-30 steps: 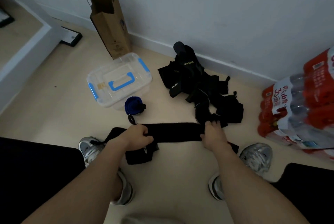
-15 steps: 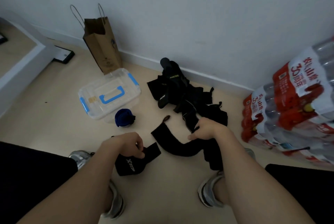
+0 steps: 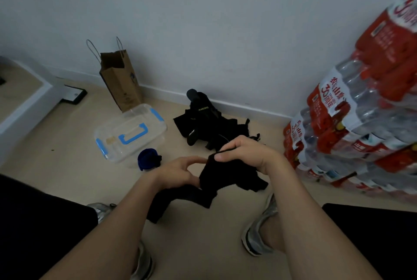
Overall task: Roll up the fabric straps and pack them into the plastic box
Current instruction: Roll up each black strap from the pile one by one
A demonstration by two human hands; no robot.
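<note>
Black strap (image 3: 209,178) is held up between both hands, long axis running from the low-left tail up to the right hand (image 3: 246,153), which pinches the top end between thumb and fingers. Left hand (image 3: 178,173) is just beside it, thumb and index spread in a C at the strap's edge; can't tell if it grips. Beyond: blue rolled strap (image 3: 146,160) just beside the plastic box (image 3: 130,130), lid on. Strap pile (image 3: 203,121) lies near the wall.

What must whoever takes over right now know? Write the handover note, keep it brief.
Right hand pinches the black strap at its top end; left hand holds it lower down.
Plastic box on the floor, lid on.
One blue roll lies beside it, unpacked.
Pile of black straps by the wall, unrolled.
To do: roll them, open box, pack everything.
</note>
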